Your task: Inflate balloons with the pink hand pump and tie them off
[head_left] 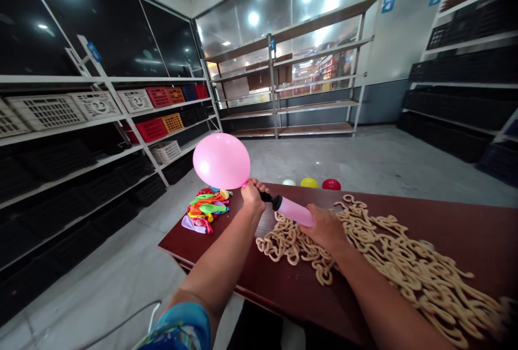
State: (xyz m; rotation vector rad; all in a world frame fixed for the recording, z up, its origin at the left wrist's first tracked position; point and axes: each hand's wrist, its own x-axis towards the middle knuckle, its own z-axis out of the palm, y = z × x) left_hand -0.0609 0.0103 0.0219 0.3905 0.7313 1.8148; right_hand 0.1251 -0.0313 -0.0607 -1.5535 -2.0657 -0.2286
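The left hand (253,194) pinches the neck of a big, shiny, egg-shaped pink balloon (222,161) and the black tip of a long, round pink hand pump (295,212). The balloon is blown up fat and sits in the air just past the left hand, over the far left part of a long, shiny, dark red-brown table (481,226). The right hand (326,227) has its fingers curled around the pink tube of the pump. The pump leans a little, with its black end toward the balloon.

A small heap of flat, floppy balloons in many bright colours (207,207) lies on the table, to the left of the left hand. Lots of long, curly, tan pieces like rope (404,263) lie in a messy spread under and beside the right arm. I cannot tell what they are made of.

Behind the far edge of the table, the tops of a white ball (288,182), a yellow ball (309,183) and a red ball (331,184) peek up.
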